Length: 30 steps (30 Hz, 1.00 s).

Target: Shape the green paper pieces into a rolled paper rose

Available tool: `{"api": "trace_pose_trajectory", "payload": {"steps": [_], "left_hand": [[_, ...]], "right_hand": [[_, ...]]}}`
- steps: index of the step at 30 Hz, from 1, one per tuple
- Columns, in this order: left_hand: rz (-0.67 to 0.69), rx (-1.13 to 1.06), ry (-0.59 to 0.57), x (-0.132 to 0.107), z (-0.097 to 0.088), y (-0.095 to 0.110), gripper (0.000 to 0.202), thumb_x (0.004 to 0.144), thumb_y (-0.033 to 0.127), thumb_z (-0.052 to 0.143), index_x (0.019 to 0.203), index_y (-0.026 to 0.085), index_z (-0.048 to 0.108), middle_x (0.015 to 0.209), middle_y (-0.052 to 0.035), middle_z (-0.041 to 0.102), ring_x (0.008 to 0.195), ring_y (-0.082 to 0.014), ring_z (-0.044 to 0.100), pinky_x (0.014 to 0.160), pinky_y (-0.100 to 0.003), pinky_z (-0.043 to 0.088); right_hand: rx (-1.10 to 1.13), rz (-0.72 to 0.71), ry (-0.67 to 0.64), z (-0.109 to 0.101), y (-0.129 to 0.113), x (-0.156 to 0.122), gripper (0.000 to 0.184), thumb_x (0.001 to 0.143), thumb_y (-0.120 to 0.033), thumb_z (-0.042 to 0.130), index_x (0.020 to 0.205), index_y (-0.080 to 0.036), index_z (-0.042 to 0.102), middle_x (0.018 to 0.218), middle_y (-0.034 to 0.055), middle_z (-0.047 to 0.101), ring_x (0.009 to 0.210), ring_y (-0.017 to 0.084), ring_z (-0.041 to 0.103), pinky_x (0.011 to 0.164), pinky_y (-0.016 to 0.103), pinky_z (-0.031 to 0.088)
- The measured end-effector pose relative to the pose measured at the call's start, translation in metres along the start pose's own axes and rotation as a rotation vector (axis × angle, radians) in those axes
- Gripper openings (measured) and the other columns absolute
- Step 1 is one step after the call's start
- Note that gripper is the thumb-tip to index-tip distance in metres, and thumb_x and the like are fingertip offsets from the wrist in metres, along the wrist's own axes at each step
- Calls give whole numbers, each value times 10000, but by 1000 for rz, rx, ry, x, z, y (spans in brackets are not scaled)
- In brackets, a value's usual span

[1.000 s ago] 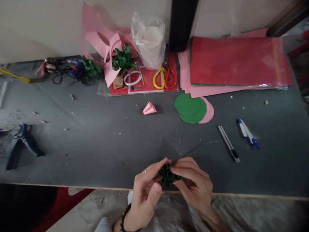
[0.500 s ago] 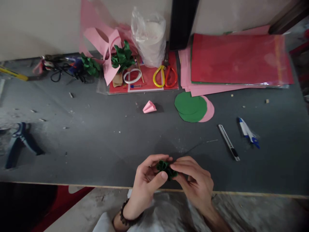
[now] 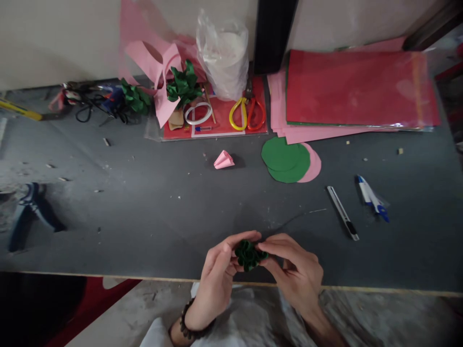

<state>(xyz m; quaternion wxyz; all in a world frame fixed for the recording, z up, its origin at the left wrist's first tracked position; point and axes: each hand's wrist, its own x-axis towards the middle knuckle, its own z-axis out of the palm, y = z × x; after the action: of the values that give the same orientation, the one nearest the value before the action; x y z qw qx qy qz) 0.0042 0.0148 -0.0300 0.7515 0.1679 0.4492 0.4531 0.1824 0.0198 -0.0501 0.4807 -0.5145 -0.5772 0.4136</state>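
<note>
A curled dark green paper flower (image 3: 248, 255) is between my two hands, just above the table's front edge. My left hand (image 3: 220, 270) is closed around its left side, the fingers behind and beneath it and the thumb lifted off its front. From the other side, my right hand (image 3: 294, 267) pinches the flower's right edge between thumb and fingers. The flower's underside is hidden. A folded pink paper piece (image 3: 224, 160) lies further back, and green paper circles (image 3: 285, 159) overlap a pink one (image 3: 314, 164) to its right.
A utility knife (image 3: 343, 213) and small blue-and-white scissors (image 3: 372, 198) lie at the right. Dark-handled pliers (image 3: 34, 212) rest far left. At the back are green paper flowers (image 3: 183, 86), yellow-and-red scissors (image 3: 247, 114), a bagged cup stack (image 3: 227, 62) and red sheets (image 3: 354, 89).
My left thumb has lifted off the flower and drawn back to the left, so more of the flower shows. My right hand has shifted slightly right, still pinching its edge.
</note>
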Motion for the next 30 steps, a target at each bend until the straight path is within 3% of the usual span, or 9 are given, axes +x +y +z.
{"api": "trace_pose_trajectory", "payload": {"steps": [3,7,16,21,25,30], "left_hand": [[-37,14,5,-2,-1,-1,403,1040,454,698,1369,244,797,1411,-129,803,1306,-284,769,986,-304,672],[43,85,12,-3,-4,-5,427,984,425,793,1375,253,794,1381,-123,819,1252,-264,797,1011,-281,651],[146,150,3,-4,-7,-11,427,988,410,793,1387,259,783,1373,-120,824,1216,-250,811,1021,-276,645],[155,125,-10,-3,-9,-11,431,981,420,802,1378,257,778,1360,-127,829,1271,-264,791,1063,-296,628],[131,90,-52,1,-10,-10,460,938,405,853,1358,240,766,1315,-142,845,1234,-276,808,1020,-322,650],[138,163,-66,2,-10,-6,305,933,375,863,1192,221,816,1245,-119,865,1119,-224,829,966,-263,635]], "right_hand": [[0,52,9,0,1,-3,343,919,-94,819,1165,-333,817,938,-28,833,839,151,776,765,281,675],[23,77,-6,-1,1,-3,339,935,-99,805,1162,-351,820,919,-39,835,817,144,782,739,260,674],[27,42,-30,-2,-3,-2,411,963,-68,741,1242,-361,812,992,-17,851,872,163,800,734,271,685],[52,76,58,0,3,-7,447,928,-56,770,1262,-352,793,1044,-8,845,850,159,782,637,256,649],[74,-27,37,-2,6,-5,406,908,-23,772,1193,-310,815,968,3,831,883,183,763,705,308,647],[42,-113,-11,-4,2,2,427,929,-2,713,1230,-290,810,1007,26,831,937,193,757,766,337,641]]}}
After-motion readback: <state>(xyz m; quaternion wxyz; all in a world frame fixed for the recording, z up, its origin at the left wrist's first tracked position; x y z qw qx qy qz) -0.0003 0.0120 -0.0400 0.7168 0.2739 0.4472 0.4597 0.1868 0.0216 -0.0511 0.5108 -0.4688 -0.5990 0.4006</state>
